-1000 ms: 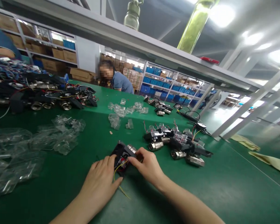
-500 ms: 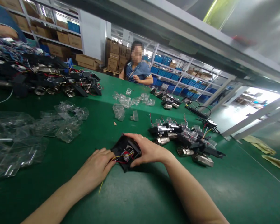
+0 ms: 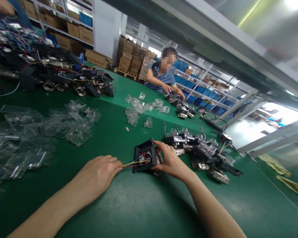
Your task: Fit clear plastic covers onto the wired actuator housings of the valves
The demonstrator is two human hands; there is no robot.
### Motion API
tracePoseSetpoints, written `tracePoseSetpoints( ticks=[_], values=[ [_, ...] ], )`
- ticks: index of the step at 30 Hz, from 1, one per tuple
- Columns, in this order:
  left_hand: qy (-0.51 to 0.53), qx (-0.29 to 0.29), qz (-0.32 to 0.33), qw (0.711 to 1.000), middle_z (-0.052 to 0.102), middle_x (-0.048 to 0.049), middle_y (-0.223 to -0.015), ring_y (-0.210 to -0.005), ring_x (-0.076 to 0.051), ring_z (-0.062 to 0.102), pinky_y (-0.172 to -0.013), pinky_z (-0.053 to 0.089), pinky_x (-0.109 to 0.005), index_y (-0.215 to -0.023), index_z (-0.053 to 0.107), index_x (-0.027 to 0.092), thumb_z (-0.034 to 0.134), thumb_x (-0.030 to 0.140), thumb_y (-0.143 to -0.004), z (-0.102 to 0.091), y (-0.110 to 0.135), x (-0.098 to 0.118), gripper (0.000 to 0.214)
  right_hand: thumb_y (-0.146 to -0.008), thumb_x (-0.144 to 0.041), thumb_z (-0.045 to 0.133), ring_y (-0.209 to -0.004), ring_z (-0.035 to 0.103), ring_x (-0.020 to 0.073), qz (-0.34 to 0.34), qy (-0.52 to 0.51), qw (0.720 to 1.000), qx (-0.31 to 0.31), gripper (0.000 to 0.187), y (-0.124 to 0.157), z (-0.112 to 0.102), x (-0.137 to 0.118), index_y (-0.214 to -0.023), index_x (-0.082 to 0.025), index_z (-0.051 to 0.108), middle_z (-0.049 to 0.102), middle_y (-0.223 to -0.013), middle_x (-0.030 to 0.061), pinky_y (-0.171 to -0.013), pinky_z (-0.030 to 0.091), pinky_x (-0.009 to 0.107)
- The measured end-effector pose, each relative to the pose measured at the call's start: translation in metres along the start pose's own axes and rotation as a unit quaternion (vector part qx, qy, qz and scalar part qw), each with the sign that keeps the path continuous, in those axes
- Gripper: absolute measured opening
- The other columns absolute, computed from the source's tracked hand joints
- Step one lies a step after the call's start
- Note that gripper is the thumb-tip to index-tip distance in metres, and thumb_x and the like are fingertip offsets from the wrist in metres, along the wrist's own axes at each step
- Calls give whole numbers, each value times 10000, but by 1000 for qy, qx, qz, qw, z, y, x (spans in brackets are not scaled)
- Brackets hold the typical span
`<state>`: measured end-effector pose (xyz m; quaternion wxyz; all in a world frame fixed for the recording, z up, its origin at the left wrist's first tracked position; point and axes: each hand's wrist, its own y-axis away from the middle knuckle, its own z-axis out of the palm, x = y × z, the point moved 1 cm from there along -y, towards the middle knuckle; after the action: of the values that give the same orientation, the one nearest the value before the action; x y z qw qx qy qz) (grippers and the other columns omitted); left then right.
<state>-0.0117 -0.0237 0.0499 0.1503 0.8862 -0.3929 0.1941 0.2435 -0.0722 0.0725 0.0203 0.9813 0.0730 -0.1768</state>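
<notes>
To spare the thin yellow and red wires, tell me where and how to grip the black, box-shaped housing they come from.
Probably hold the housing by its far and near outer edges, from the right: its open face lets the wires out leftward, toward the left hand.

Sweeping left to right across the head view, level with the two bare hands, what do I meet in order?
Clear plastic covers, left hand, yellow and red wires, black housing, right hand, cluster of black units with metal fittings, yellowish cloths.
</notes>
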Motion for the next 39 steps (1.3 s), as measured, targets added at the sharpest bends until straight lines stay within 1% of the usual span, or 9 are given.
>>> tracePoseSetpoints(
  ticks=[5,9,11,15,20,25,29,35,39],
  values=[
    [-11,-10,10,1000,667,-26,-823,-827,-206,596,-747,416,-335,-888,708,241,378,290,-935,-4,5,3,337,-751,-270,690,-1151,513,232,-16,-38,999,-34,646,10,-23,-2,-1327,-218,401,551,-1250,87,-978,387,417],
    [-18,-47,-24,998,679,-41,-872,-877,-227,608,-760,426,-344,-922,715,246,403,273,-918,-8,6,0,314,-892,-240,516,-1032,575,169,-45,-75,988,127,257,16,-44,-34,-1147,-210,538,602,-1112,64,-892,465,318],
    [-6,-54,-33,998,682,-45,-882,-880,-234,616,-760,432,-350,-937,712,247,402,274,-913,-10,6,-3,312,-933,-194,421,-979,587,145,-117,-77,981,134,221,14,-35,-61,-1116,-192,544,619,-1051,63,-854,481,276],
    [25,-27,-33,999,695,-42,-856,-845,-238,634,-756,433,-354,-868,705,241,404,312,-899,-8,5,-11,311,-936,-166,364,-1046,550,209,-215,60,975,22,283,0,19,-101,-1170,-84,500,586,-1131,153,-892,479,339],
    [19,-25,-58,998,694,-58,-809,-828,-242,636,-743,428,-345,-759,692,227,403,295,-880,-5,2,-17,320,-847,-69,395,-790,591,236,-185,233,953,-63,188,-21,67,-103,-965,-98,538,605,-870,115,-705,495,368],
    [3,36,-35,999,658,-41,-841,-870,-212,588,-769,417,-319,-825,652,208,467,224,-856,-10,1,-11,188,-801,-28,412,-733,620,203,-98,175,973,-114,207,-32,58,-103,-931,-139,529,636,-832,85,-590,417,276],
    [12,76,-16,997,632,-29,-821,-839,-192,564,-744,411,-302,-840,618,186,487,184,-858,-16,3,-7,132,-913,-103,334,-723,645,201,-48,79,988,-126,206,-37,48,-106,-909,-160,531,667,-802,80,-554,342,268],
    [34,63,-21,997,606,-22,-758,-796,-178,563,-725,403,-299,-727,602,187,437,216,-910,-18,5,-14,248,-978,-248,309,-746,650,186,-21,0,993,-112,241,-39,46,-106,-897,-186,528,683,-797,59,-575,314,250],
    [26,99,-19,995,595,-24,-836,-866,-196,539,-746,402,-305,-805,596,186,541,205,-846,-12,3,-16,72,-966,-207,333,-760,645,192,11,-5,995,-99,237,-43,48,-105,-893,-173,556,686,-803,71,-584,305,254]
  ],
)
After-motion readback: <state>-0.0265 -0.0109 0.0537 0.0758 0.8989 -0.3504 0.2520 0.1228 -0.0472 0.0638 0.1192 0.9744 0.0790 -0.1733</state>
